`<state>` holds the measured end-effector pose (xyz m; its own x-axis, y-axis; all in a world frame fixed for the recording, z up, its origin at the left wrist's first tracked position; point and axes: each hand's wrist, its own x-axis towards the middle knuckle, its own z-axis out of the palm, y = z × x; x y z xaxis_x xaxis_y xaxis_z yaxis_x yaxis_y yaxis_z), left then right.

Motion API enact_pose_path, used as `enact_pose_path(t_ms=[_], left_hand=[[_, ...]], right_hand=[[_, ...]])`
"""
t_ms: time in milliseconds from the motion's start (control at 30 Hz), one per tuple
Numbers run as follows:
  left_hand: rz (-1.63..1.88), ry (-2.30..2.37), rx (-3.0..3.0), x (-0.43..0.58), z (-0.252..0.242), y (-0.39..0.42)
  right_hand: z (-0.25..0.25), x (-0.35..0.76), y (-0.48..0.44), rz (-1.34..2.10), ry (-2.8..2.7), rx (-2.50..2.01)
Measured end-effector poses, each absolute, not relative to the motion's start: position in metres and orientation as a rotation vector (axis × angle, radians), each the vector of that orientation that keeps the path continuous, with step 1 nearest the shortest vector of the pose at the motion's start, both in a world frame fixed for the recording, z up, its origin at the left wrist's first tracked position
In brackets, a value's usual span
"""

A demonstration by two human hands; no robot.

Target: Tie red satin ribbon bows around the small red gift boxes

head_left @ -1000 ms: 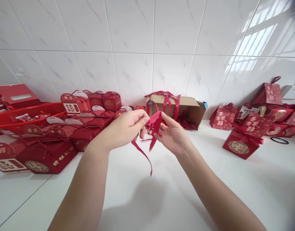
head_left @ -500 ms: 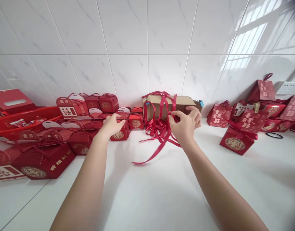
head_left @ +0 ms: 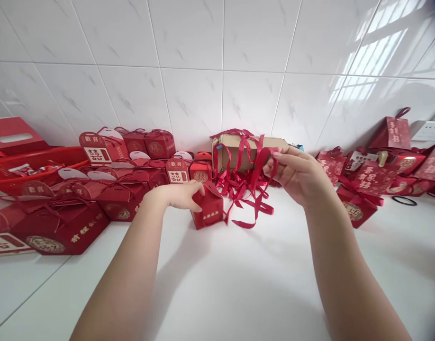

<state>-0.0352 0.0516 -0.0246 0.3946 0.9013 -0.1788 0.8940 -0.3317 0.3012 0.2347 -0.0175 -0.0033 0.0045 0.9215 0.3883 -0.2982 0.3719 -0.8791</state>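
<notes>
Mid-table, a small red gift box [head_left: 209, 210] with pale lettering sits in the grip of my left hand [head_left: 184, 195], whose thumb and fingers close on its left side and top. My right hand [head_left: 295, 173] is raised in front of a cardboard box, its fingers pinched round a red ribbon [head_left: 262, 166]. More red ribbons [head_left: 235, 182] spill in a tangle from the cardboard box [head_left: 274, 142], some draped over its top edge. Loose ends trail on the table beside the red box.
Several red gift boxes [head_left: 71, 227] crowd the left side, with a red basket [head_left: 61, 156] of wrapped sweets behind. More red boxes [head_left: 397, 132], a black ring [head_left: 404, 201] and a white socket strip [head_left: 429, 130] are at the right. A tiled wall [head_left: 189, 99] backs the white table [head_left: 256, 279].
My left hand has brought a small red box forward and right from the group. My right hand has moved right and pulled ribbon up from the tangle. The view has shifted slightly.
</notes>
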Motion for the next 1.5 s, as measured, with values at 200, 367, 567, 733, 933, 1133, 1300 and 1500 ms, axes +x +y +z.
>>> enact_pose_path(t_ms=[200,367,567,733,933,1133,1300,1500], left_hand=[[0.545,1.143,2.228,-0.008,0.007,0.006],[0.616,0.728,2.083,0.007,0.015,-0.009],[0.683,0.823,1.998,0.003,0.022,-0.016],[0.766,0.977,2.113,-0.009,0.027,-0.017],[1.016,0.966,2.166,-0.021,0.028,-0.016],[1.083,0.872,2.419,-0.007,0.023,-0.026],[0.982,0.855,2.570,0.009,0.017,-0.029],[0.972,0.907,2.593,0.006,0.017,-0.027]], right_hand=[[-0.001,0.222,-0.033,1.350,-1.482,-0.690],[0.000,0.217,-0.040,1.318,-1.596,-0.750],[0.004,0.234,-0.040,1.128,-1.607,-0.841],[0.008,0.256,-0.044,0.980,-1.608,-0.966],[0.009,0.287,-0.051,0.800,-1.674,-1.160],[0.006,0.275,-0.050,0.886,-1.978,-1.359],[-0.009,0.222,-0.028,1.332,-1.907,-0.721],[-0.022,0.207,-0.014,1.514,-1.746,-0.710]])
